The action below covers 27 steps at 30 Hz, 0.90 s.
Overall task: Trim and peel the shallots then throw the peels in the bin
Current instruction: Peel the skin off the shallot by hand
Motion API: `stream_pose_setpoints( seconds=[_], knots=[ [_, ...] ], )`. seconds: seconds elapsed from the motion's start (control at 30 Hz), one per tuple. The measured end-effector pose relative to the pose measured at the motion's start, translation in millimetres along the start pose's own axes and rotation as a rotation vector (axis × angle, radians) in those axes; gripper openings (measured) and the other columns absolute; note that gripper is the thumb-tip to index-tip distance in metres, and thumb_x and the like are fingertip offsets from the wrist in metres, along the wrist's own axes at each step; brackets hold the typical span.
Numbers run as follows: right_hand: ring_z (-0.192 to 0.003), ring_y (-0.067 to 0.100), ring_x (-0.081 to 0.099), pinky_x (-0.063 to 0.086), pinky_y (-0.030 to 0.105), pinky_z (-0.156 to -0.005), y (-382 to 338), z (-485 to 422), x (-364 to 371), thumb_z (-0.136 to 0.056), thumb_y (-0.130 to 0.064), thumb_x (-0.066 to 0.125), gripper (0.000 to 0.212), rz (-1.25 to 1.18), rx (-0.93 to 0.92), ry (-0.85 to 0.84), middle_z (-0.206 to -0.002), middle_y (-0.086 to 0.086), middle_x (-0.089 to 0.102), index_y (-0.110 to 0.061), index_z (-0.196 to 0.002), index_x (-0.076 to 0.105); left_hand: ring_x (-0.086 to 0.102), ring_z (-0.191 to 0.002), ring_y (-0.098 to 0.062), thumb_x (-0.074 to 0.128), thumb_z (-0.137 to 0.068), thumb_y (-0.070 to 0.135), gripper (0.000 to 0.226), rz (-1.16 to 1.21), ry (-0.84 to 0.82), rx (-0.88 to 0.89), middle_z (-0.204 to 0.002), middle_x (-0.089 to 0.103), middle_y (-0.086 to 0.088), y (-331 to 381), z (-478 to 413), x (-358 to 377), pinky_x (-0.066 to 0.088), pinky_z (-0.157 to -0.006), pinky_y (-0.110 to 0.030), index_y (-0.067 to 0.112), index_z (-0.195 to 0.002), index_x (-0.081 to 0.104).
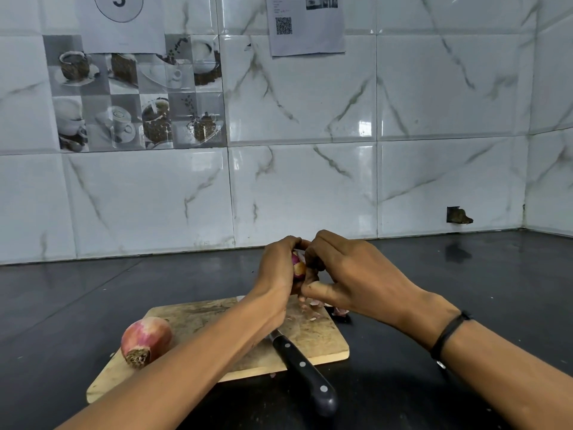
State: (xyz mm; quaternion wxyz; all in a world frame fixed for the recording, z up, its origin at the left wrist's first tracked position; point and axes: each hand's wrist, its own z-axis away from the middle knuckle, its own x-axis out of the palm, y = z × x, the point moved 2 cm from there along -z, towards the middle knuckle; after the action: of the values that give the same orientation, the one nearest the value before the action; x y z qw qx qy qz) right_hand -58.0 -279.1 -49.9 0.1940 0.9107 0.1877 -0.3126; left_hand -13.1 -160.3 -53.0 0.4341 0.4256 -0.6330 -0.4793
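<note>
shallot (298,267) gripped by left hand (279,268) above board (325,336) | its skin pinched by right hand (350,274) | knife (302,367) laid on board | second shallot (145,339) at board's left

Even daylight, glossy tile glare, wide-angle distortion

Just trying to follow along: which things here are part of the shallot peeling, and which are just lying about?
Job: held shallot, gripped by the left hand, picked at by the right hand; unpeeled shallot, knife and loose peels on the cutting board.
Lying about: QR-code sheet, numbered sheet and coffee-picture tiles on the wall.
</note>
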Motion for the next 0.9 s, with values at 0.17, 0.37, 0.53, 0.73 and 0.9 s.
stream_pose_setpoints(
  seconds=[0.17, 0.37, 0.53, 0.73, 0.9],
  knots=[
    [-0.058, 0.016, 0.048, 0.035, 0.024, -0.052, 0, -1, 3, -0.083, -0.053, 0.049, 0.042, -0.034, 0.090, -0.016, -0.083, -0.003, 0.055, -0.012, -0.091, 0.057, 0.058, -0.046, -0.015, 0.045, -0.095, 0.014, 0.055, 0.020, 0.063, -0.003, -0.048, 0.061, -0.002, -1, -3, 0, 0.047, -0.054, -0.026, 0.018, -0.043, 0.065],
    [-0.069, 0.010, 0.050, 0.038, 0.018, -0.059, 0, -3, 4, -0.080, -0.055, 0.057, 0.037, -0.258, 0.212, -0.006, -0.080, -0.011, 0.053, -0.019, -0.088, 0.056, 0.062, -0.055, -0.019, 0.044, -0.091, 0.014, 0.034, 0.028, 0.130, 0.033, -0.055, 0.066, -0.005, -1, -10, -2, 0.046, -0.054, -0.025, 0.011, -0.067, 0.068],
    [-0.069, 0.007, 0.054, 0.043, 0.020, -0.060, -4, -1, 1, -0.086, -0.031, 0.073, 0.016, -0.441, 0.318, 0.009, -0.073, -0.008, 0.060, -0.019, -0.084, 0.061, 0.065, -0.069, -0.022, 0.042, -0.097, 0.023, 0.032, 0.005, 0.168, 0.075, -0.076, 0.070, -0.009, -3, -21, -6, 0.050, -0.061, -0.030, 0.010, -0.084, 0.068],
    [-0.075, 0.015, 0.063, 0.047, 0.029, -0.065, 1, 2, 1, -0.089, -0.032, 0.070, 0.011, -0.604, 0.469, 0.016, -0.077, 0.001, 0.068, -0.023, -0.084, 0.066, 0.067, -0.058, -0.019, 0.042, -0.104, 0.035, 0.044, 0.010, 0.128, 0.074, -0.076, 0.071, -0.013, -2, -25, -5, 0.055, -0.051, -0.029, 0.004, -0.086, 0.068],
    [-0.063, 0.005, 0.058, 0.044, 0.021, -0.057, -3, 1, -1, -0.092, -0.032, 0.064, 0.015, -0.689, 0.507, -0.005, -0.068, -0.007, 0.066, -0.022, -0.082, 0.066, 0.064, -0.044, -0.017, 0.040, -0.105, 0.036, 0.049, 0.011, 0.092, 0.079, -0.060, 0.069, -0.011, -1, -24, -6, 0.058, -0.058, -0.036, 0.002, -0.079, 0.066]
  ],
)
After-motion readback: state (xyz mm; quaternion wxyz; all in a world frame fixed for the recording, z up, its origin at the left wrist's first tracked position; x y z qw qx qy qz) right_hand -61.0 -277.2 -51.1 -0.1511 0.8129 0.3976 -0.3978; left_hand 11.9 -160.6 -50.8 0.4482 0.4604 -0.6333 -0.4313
